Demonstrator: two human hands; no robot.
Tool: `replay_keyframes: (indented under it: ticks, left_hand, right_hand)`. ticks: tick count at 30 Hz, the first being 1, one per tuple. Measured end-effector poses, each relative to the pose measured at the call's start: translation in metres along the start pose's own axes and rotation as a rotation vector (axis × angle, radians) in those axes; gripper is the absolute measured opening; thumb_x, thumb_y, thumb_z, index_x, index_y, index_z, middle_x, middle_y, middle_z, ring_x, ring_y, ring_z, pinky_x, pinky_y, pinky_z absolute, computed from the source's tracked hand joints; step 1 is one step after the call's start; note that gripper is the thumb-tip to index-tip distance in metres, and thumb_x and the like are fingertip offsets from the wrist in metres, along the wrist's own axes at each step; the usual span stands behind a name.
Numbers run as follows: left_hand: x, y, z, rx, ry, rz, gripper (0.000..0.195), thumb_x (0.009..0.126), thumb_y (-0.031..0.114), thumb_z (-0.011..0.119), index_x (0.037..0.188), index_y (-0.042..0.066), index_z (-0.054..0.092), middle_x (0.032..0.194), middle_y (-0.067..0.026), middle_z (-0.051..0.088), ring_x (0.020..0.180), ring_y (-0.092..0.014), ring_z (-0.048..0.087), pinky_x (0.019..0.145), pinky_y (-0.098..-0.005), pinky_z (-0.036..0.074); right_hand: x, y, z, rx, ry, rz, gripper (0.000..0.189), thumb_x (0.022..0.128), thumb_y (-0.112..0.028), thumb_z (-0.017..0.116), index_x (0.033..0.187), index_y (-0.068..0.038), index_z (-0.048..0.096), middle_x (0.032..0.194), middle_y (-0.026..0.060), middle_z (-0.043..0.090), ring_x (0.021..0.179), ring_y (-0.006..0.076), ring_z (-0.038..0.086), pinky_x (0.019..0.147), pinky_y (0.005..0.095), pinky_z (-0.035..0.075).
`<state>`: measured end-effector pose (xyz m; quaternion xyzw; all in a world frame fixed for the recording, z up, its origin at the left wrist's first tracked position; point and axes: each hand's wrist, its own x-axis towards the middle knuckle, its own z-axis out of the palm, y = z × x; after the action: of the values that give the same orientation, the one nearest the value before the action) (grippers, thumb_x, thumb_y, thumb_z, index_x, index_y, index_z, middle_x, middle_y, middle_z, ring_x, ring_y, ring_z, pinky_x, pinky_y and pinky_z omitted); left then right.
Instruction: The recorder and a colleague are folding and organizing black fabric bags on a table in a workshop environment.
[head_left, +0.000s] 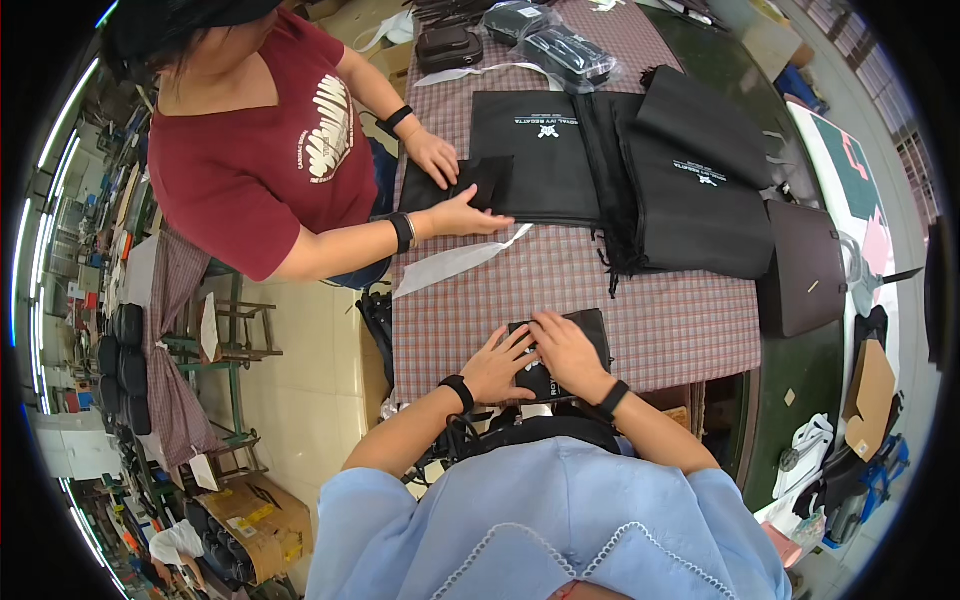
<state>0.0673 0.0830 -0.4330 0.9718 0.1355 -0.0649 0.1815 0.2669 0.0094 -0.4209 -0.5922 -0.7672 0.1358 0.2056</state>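
Observation:
My left hand (495, 367) lies palm down with fingers spread on a folded black fabric bag (595, 330), close to the table's near edge. From the other side, my right hand (566, 352) rests flat on the same bag, its fingertips by the bag's far edge and almost meeting the left ones. White printing on the bag shows partly between my hands; the rest is covered. Farther off lie a flat stack of black fabric bags (536, 180) and a larger stack of black fabric bags (705, 232), with dark cords between them. Both stacks bear white printing.
Across the checked tablecloth (682, 322), a co-worker's hands (450, 187) touch a folded black bag (420, 191). A white strip (457, 266) lies nearer me. Plastic-wrapped black cases (566, 56) and a small dark case (448, 49) sit at the far end. A brown case (806, 266) stands right.

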Motion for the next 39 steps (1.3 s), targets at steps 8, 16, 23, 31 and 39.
replay_keyframes:
  ticks: [8, 16, 23, 31, 39]
  left_hand:
    - [0.003, 0.005, 0.001, -0.073, 0.038, 0.014, 0.092, 0.083, 0.071, 0.055, 0.153, 0.017, 0.030, 0.160, -0.0115, 0.024, 0.149, -0.031, 0.018, 0.119, -0.0562, 0.014]
    - [0.003, 0.004, 0.002, -0.054, -0.002, 0.012, 0.092, 0.083, 0.070, 0.055, 0.154, 0.019, 0.029, 0.161, -0.0105, 0.021, 0.149, -0.030, 0.016, 0.118, -0.0587, 0.014]
    - [-0.001, 0.005, 0.000, -0.016, 0.006, 0.003, 0.092, 0.084, 0.070, 0.054, 0.154, 0.018, 0.028, 0.162, -0.0100, 0.020, 0.150, -0.029, 0.016, 0.118, -0.0579, 0.014]
    - [0.004, 0.007, 0.001, -0.021, 0.059, 0.028, 0.091, 0.082, 0.066, 0.059, 0.153, 0.015, 0.031, 0.160, -0.0115, 0.024, 0.149, -0.030, 0.019, 0.117, -0.0573, 0.015]
    - [0.022, 0.013, -0.076, -0.760, 0.347, -0.134, 0.063, 0.097, 0.049, 0.053, 0.138, 0.002, 0.046, 0.135, -0.0166, 0.053, 0.125, -0.032, 0.051, 0.103, -0.0438, 0.043]
  right_hand:
    - [-0.062, 0.038, -0.016, -0.172, -0.021, 0.226, 0.055, 0.093, -0.040, 0.058, 0.141, -0.014, 0.050, 0.148, 0.0126, 0.042, 0.139, 0.0325, 0.035, 0.114, 0.0495, 0.026]
    - [-0.061, 0.040, -0.020, 0.002, 0.095, 0.300, 0.063, 0.089, -0.032, 0.065, 0.143, -0.007, 0.044, 0.149, 0.0195, 0.038, 0.137, 0.0379, 0.035, 0.113, 0.0480, 0.029]
    - [-0.045, 0.036, -0.035, 0.347, 0.084, 0.939, 0.067, 0.077, -0.017, 0.079, 0.131, 0.003, 0.046, 0.109, 0.0244, 0.063, 0.099, 0.0424, 0.062, 0.084, 0.0450, 0.052]
    - [-0.053, 0.044, -0.038, 1.146, 0.072, 0.954, 0.040, 0.075, -0.012, 0.081, 0.103, 0.005, 0.059, 0.093, 0.0089, 0.063, 0.085, 0.0157, 0.061, 0.074, 0.0289, 0.052]
    - [-0.011, 0.006, -0.106, 0.942, 0.576, 0.670, 0.026, 0.087, 0.003, 0.060, 0.112, -0.001, 0.062, 0.109, 0.0079, 0.070, 0.098, 0.0147, 0.065, 0.086, 0.0289, 0.051]
